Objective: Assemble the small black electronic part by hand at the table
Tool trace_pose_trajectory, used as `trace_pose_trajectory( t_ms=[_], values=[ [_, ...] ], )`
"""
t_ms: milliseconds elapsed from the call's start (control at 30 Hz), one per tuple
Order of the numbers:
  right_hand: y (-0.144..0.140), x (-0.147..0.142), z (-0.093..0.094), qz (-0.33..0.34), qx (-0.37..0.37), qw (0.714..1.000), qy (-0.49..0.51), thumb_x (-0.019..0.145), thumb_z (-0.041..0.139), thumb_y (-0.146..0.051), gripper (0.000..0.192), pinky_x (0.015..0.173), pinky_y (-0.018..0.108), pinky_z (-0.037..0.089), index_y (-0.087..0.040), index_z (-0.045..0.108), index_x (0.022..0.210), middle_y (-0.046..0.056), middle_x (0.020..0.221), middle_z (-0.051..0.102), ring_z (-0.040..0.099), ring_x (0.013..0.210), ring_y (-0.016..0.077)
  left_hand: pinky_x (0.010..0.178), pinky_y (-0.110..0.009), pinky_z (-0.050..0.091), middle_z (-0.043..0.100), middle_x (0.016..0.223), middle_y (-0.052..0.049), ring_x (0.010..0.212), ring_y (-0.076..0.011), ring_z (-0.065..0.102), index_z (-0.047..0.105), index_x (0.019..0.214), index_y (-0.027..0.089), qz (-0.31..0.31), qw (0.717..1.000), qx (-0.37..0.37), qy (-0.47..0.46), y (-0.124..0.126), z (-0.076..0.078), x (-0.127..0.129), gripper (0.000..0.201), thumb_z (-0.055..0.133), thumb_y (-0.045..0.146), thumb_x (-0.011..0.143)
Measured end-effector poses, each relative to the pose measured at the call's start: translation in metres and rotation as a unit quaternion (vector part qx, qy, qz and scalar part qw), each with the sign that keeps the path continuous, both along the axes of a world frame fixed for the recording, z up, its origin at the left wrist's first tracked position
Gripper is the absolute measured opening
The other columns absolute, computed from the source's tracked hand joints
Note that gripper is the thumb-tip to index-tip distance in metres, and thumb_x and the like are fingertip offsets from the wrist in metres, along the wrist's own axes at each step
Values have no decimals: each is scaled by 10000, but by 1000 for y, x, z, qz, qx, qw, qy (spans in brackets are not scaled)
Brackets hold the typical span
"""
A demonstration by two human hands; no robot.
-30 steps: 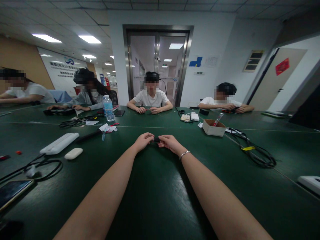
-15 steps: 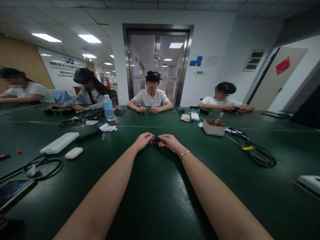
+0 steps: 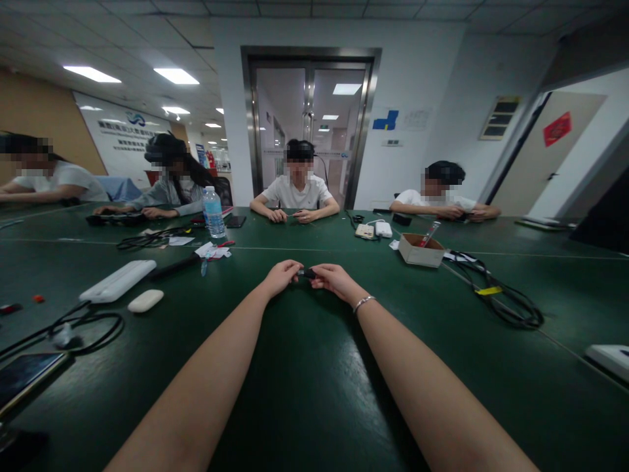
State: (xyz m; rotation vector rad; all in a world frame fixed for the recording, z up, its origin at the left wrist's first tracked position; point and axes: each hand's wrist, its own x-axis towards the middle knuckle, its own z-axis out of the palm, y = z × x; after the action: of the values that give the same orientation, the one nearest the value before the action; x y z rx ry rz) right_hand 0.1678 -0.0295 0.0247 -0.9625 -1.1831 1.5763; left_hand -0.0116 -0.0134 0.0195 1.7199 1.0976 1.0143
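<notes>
We rest both forearms on the green table (image 3: 304, 393); our left hand (image 3: 281, 276) and right hand (image 3: 334, 279) meet mid-table, fingers closed pinching a small black object (image 3: 307, 273) between them; cardboard box (image 3: 420, 250) well apart to the right; white case (image 3: 145, 301) left.

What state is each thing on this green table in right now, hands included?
Left hand: pinching the small black part.
Right hand: pinching the same part from the other side.
Small black part: held between both hands, just above the table.
Water bottle: upright, capped.
Cardboard box: open, a pen-like thing sticking out.
Black cable: loosely coiled, lying flat.
Phone: flat, screen dark.
</notes>
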Motion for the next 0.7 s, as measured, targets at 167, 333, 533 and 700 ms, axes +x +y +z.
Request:
trace_pose_trajectory(
  t_ms=[167,333,533,700],
  values=[
    [-1,1,1,4,-2,1000,1,826,584,-96,72,518,187,543,-45,611,868,110,696,645,614,518,114,558,-218,391,582,687,-17,593,-99,510,594,933,120,-1,1000,3,-14,0,1,0,256,508,291,763],
    [-2,1,2,3,-1,1000,2,816,589,-84,66,507,184,542,-56,619,868,99,693,646,610,512,111,542,-224,383,562,618,-6,552,-99,499,604,927,120,-18,1000,1,6,-2,3,0,279,509,327,766],
    [0,1,0,6,2,1000,5,808,607,-92,65,517,186,546,-63,623,864,99,712,646,611,518,108,538,-228,377,552,592,-4,543,-104,495,600,919,113,-16,1000,-9,-14,-4,5,1,269,484,304,771],
    [1,2,-1,10,5,1000,3,809,598,-78,85,523,186,547,-65,616,892,97,721,646,617,523,111,531,-223,365,558,605,-2,538,-98,485,605,913,118,-14,1000,-11,-17,-3,4,0,264,503,304,755]
  ],
)
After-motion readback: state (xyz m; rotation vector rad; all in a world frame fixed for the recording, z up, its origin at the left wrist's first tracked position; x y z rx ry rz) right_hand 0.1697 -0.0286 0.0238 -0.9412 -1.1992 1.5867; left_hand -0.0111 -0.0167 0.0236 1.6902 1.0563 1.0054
